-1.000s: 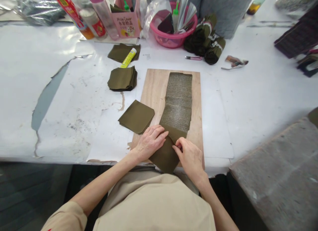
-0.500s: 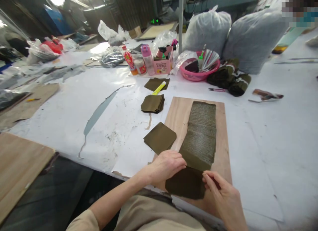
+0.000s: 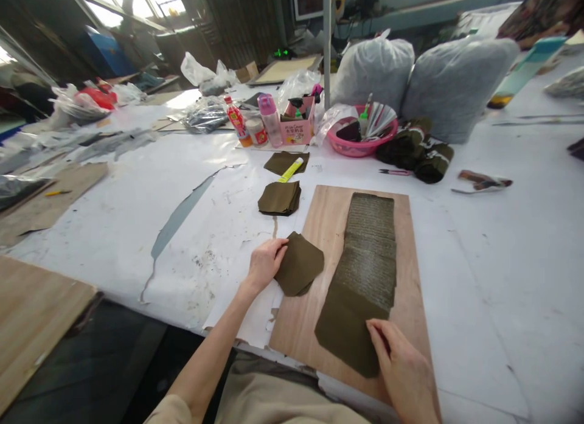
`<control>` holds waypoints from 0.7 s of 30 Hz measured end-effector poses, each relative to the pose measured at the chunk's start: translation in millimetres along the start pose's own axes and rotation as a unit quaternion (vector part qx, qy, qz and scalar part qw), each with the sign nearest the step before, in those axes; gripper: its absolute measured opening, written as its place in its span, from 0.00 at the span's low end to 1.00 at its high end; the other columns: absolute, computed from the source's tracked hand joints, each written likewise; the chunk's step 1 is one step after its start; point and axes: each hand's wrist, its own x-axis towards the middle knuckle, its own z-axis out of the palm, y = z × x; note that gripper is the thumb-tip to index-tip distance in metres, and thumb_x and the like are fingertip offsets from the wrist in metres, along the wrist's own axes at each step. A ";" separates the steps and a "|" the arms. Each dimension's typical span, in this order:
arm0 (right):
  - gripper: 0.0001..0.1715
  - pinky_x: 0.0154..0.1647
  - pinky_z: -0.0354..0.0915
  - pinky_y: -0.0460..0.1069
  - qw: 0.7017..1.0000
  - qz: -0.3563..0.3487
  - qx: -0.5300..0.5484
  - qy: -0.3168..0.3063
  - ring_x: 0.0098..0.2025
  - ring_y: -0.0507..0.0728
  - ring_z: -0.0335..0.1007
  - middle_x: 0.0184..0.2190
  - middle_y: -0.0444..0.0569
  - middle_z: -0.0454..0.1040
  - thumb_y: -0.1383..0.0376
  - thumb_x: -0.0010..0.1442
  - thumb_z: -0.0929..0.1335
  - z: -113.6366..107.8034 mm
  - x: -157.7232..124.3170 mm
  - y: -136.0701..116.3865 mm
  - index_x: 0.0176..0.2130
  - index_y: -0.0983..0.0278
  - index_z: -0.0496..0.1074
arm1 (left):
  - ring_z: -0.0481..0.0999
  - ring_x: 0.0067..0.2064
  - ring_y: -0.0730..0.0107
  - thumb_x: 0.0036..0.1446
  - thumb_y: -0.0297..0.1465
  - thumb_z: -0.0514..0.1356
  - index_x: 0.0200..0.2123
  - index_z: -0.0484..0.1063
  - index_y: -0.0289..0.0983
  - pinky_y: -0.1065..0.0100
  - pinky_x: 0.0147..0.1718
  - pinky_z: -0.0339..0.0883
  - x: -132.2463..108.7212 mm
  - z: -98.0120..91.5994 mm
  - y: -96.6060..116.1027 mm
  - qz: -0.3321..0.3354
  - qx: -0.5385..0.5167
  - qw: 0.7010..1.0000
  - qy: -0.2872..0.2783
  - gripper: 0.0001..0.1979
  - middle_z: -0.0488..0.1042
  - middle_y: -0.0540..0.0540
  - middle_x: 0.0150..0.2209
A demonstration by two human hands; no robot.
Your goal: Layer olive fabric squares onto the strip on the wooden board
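My left hand [image 3: 264,264] pinches the upper left edge of a small stack of olive fabric pieces [image 3: 301,264] with clipped corners, which lies partly over the left side of the plywood board [image 3: 292,333]. On the board's near end, another olive fabric piece [image 3: 347,330] lies flat, and my right hand [image 3: 399,360] holds its right edge between thumb and fingers. Above that piece, a row of overlapping olive pieces with a shiny, ribbed surface [image 3: 370,241] runs up the board. Whether my left fingers hold one layer or several cannot be made out.
Farther up are another fabric stack [image 3: 279,198] and a yellow tube [image 3: 291,170] on more fabric. A pink basket [image 3: 360,147], a pink box [image 3: 296,131], bottles and thread snips [image 3: 395,171] stand or lie behind. Large stuffed bags [image 3: 460,86] stand at the back right.
My left hand has left the near fabric piece and moved up and left to the stack, whose top piece has turned. The near piece now lies flat, with my right hand still at its edge.
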 end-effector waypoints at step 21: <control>0.15 0.38 0.68 0.48 0.998 0.049 0.041 -0.028 0.36 0.54 0.75 0.37 0.47 0.78 0.59 0.70 0.59 -8.5 5.5 -11.9 0.41 0.61 0.72 | 0.71 0.44 0.59 0.65 0.32 0.53 0.44 0.75 0.38 0.61 0.43 0.66 -12.7 13.9 -2.1 0.026 0.107 0.992 0.064 0.12 0.72 0.41 0.41</control>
